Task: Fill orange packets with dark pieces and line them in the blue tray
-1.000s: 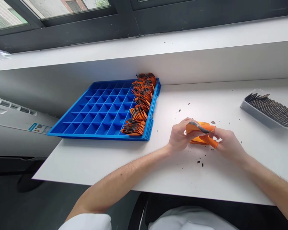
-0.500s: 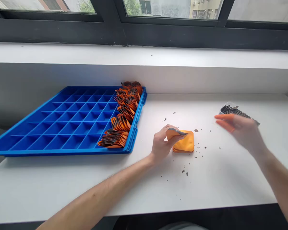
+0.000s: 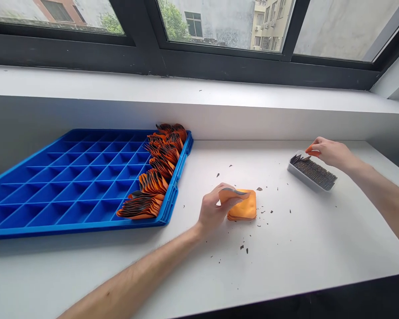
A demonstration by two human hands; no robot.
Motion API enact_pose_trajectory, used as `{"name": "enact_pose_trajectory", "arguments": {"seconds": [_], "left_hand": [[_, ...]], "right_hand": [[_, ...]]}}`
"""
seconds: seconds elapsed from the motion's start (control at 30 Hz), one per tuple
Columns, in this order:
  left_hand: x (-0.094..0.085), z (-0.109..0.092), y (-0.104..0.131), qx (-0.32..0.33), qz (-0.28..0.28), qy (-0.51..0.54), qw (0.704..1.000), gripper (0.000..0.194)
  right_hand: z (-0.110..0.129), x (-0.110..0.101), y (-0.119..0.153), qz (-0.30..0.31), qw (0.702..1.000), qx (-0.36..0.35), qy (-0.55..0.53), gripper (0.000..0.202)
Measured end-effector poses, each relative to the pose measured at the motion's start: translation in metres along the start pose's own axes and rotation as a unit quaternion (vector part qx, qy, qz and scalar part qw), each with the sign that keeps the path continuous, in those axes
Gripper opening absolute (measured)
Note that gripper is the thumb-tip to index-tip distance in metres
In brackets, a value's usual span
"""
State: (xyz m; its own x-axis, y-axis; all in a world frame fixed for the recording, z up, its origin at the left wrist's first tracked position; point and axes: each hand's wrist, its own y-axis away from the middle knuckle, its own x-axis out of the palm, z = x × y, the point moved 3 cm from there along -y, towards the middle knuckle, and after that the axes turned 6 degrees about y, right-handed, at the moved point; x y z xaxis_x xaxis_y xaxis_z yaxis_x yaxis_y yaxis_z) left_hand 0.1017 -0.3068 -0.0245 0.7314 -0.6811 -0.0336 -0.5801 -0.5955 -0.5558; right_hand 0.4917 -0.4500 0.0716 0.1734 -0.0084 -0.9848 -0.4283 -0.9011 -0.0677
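My left hand pinches a small orange pouch with a dark grey inside, its mouth bowed open. The pouch is over a short stack of flat orange pouches on the table. At the right, my right hand is above the far left end of a clear plastic box. Orange covers sit on the tips of its closed fingers. Thin, dark, jagged-edged pieces stand packed in a row in that box. Whether a piece is between the right fingertips, I cannot make out.
On the left stands a blue compartment tray, with bunched orange-and-black pouches along its right side. Small dark flakes lie scattered on the white table. A white ledge and a dark window frame are behind.
My right hand has moved to the far side of the plastic box, uncovering more of it. The left hand still holds the pouch over the stack. The view has shifted and tilted.
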Motion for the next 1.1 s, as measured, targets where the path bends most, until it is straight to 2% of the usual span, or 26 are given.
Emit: {"name": "enact_pose_trajectory", "arguments": {"seconds": [0.1,0.2,0.37,0.47,0.57,0.63,0.7,0.73,0.83,0.9,1.0,1.1], "left_hand": [[0.0,-0.001,0.0,-0.006,0.004,0.004,1.0,0.015],[0.002,-0.003,0.0,0.004,0.016,0.011,1.0,0.014],[0.002,-0.004,-0.001,0.019,0.008,0.001,1.0,0.02],[0.003,-0.005,-0.002,0.036,0.005,-0.006,0.999,0.024],[0.004,-0.006,-0.002,0.046,0.012,-0.005,0.999,0.024],[0.005,-0.008,-0.002,0.052,0.015,-0.005,0.999,0.022],[0.006,-0.009,-0.003,0.064,0.018,-0.011,0.998,0.021],[0.006,-0.009,-0.003,0.07,0.02,-0.015,0.997,0.02],[0.007,-0.009,-0.003,0.087,0.026,-0.023,0.996,0.019],[0.007,-0.009,-0.003,0.103,0.024,-0.024,0.994,0.019],[0.007,-0.009,-0.003,0.127,0.029,-0.031,0.991,0.019],[0.008,-0.009,-0.003,0.131,0.042,-0.038,0.99,0.018]], "right_hand": [[-0.012,0.001,0.001,0.022,0.999,-0.037,0.016,0.048],[-0.014,0.003,0.006,0.023,0.996,-0.078,0.03,0.048],[-0.004,-0.001,0.012,-0.027,0.993,-0.114,0.033,0.039],[-0.002,-0.02,0.015,-0.088,0.991,-0.098,0.03,0.026],[0.008,-0.052,0.021,-0.158,0.985,-0.07,0.025,0.012],[0.031,-0.077,0.032,-0.21,0.976,-0.055,0.002,0.005],[0.069,-0.099,0.049,-0.274,0.959,-0.056,-0.051,0.019],[0.092,-0.107,0.059,-0.298,0.948,-0.074,-0.081,0.019],[0.164,-0.117,0.086,-0.275,0.935,-0.172,-0.145,0.017],[0.199,-0.117,0.098,-0.268,0.923,-0.221,-0.163,0.021],[0.226,-0.113,0.103,-0.281,0.918,-0.245,-0.14,0.024],[0.235,-0.11,0.101,-0.297,0.915,-0.25,-0.107,0.023]]}}
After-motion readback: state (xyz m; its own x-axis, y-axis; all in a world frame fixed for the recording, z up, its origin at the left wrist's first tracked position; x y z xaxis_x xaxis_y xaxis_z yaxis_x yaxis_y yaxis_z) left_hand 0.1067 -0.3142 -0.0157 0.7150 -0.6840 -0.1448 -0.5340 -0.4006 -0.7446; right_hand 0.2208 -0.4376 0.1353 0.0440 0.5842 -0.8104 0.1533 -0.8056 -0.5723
